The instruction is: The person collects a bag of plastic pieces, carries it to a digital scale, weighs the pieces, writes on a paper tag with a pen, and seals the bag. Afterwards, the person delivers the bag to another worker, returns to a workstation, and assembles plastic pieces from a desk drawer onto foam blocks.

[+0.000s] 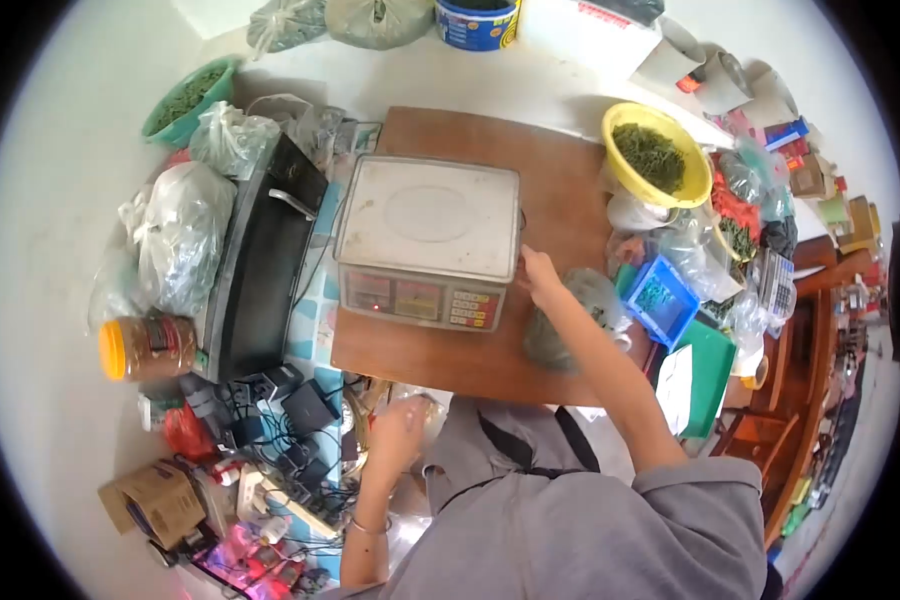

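A white and grey weighing scale point(430, 215) stands on the brown wooden table point(560, 170), its platform bare and a red light lit on its front panel. At the scale's right side is my right hand point(538, 275), its fingertips by the edge and partly hidden. A clear plastic bag point(580, 315) lies beside my right forearm. My left hand point(398, 430) hangs low in front of the table edge, near a clear plastic bag; its fingers are blurred, so whether it holds anything is unclear.
A yellow basin point(660, 155) of dark green leaves and a blue tray point(662, 302) are on the right. To the left stand a black box-like appliance point(270, 250) and a jar with a yellow lid point(145, 348). Tangled cables and adapters point(295, 425) lie below it.
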`<state>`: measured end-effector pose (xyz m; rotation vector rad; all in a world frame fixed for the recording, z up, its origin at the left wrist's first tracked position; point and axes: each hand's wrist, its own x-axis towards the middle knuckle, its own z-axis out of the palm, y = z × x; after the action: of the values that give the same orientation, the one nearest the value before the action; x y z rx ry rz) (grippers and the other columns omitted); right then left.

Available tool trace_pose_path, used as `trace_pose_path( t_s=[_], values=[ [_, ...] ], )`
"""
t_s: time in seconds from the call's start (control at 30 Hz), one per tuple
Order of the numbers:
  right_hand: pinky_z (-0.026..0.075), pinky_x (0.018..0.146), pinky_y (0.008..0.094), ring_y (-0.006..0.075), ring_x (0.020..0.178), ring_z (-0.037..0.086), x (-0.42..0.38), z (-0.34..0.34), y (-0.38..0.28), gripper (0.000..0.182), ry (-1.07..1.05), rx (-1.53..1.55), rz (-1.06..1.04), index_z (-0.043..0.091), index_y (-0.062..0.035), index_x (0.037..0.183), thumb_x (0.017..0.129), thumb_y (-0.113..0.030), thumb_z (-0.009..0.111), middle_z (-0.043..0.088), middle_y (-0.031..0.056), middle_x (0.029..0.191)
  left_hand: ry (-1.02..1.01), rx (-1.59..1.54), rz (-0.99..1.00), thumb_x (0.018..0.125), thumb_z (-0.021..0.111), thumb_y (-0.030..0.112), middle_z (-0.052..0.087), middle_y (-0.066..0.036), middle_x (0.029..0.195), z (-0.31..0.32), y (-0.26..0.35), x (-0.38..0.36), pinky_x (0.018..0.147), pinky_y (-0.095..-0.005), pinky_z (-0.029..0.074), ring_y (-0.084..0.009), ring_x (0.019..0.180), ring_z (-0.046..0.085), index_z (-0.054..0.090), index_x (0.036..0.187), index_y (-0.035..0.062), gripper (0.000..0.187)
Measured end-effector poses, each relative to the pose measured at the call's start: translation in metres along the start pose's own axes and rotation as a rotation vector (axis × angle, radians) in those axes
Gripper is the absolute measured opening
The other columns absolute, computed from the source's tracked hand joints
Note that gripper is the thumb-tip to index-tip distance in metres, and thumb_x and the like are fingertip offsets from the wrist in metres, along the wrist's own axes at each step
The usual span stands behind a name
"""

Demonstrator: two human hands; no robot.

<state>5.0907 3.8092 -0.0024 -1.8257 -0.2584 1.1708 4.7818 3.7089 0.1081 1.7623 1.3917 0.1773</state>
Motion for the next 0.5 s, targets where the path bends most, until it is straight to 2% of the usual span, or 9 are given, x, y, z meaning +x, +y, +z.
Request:
trace_pose_path(
  t_s=[0.03,0.07,0.17,0.27,0.33,0.37,0.5],
  values=[
    [0.043,0.06,0.0279,0.0164,0.068,0.052,0.007,0.01,0.006,0.033,0.034,0.112,0.145,0.056,-0.0013,0.09,0.083,-0.032,0.047,0.055,0.0048,0.076,0.003,0.009,0.01,0.082,0.048,0.017,0.058,-0.022,0.088,-0.008,-0.013,0.012,0.071,-0.041,0.043,-0.0368,0.081,0.055,0.059,0.092,-0.0003,0.023],
    [0.041,0.059,0.0295,0.0158,0.07,0.051,0.012,0.006,0.01,0.032,-0.058,0.125,0.11,0.054,-0.0036,0.085,0.084,-0.035,0.047,0.054,0.0055,0.076,-0.016,0.018,-0.005,0.082,0.048,0.017,0.058,-0.022,0.088,-0.015,-0.02,0.021,0.071,-0.041,0.043,-0.0368,0.081,0.055,0.059,0.092,-0.0003,0.023],
    [0.041,0.06,0.0283,0.0146,0.07,0.05,0.024,0.001,0.012,0.028,-0.041,0.204,0.235,0.052,-0.0061,0.08,0.085,-0.032,0.045,0.053,0.0052,0.075,0.064,-0.084,0.081,0.08,0.051,0.015,0.059,-0.02,0.085,-0.025,-0.029,0.042,0.072,-0.0404,0.042,-0.0361,0.08,0.054,0.059,0.091,0.0005,0.02],
    [0.043,0.063,0.0291,0.0161,0.074,0.053,0.039,0.002,0.027,0.028,-0.127,0.184,0.276,0.055,-0.0053,0.088,0.086,-0.031,0.045,0.056,0.0072,0.083,-0.017,-0.092,0.114,0.08,0.052,0.015,0.059,-0.019,0.085,-0.03,-0.027,0.054,0.073,-0.0396,0.042,-0.0346,0.081,0.055,0.059,0.092,-0.0002,0.021],
    [0.05,0.068,0.0338,0.0216,0.075,0.059,0.037,0.016,0.025,0.03,-0.105,0.511,0.228,0.055,-0.0005,0.099,0.087,-0.026,0.046,0.06,0.0107,0.09,-0.077,-0.082,0.086,0.08,0.052,0.015,0.059,-0.019,0.087,-0.032,-0.022,0.061,0.074,-0.0387,0.043,-0.0333,0.082,0.056,0.058,0.093,-0.0021,0.022],
    [0.049,0.078,0.0382,0.0249,0.086,0.059,0.035,0.017,0.022,0.031,-0.081,0.543,0.234,0.052,0.0024,0.106,0.087,-0.02,0.045,0.058,0.0143,0.1,-0.085,-0.1,0.113,0.08,0.052,0.015,0.059,-0.019,0.088,-0.033,-0.021,0.063,0.074,-0.0384,0.043,-0.0335,0.082,0.056,0.058,0.094,-0.0026,0.023],
    [0.049,0.069,0.0342,0.0222,0.084,0.058,0.033,0.017,0.018,0.032,-0.039,0.539,0.267,0.053,0.0025,0.103,0.086,-0.024,0.047,0.058,0.0124,0.097,-0.12,-0.099,0.1,0.081,0.051,0.014,0.059,-0.019,0.09,-0.04,-0.019,0.069,0.074,-0.0377,0.043,-0.0343,0.082,0.056,0.057,0.095,-0.0033,0.024]
  ],
)
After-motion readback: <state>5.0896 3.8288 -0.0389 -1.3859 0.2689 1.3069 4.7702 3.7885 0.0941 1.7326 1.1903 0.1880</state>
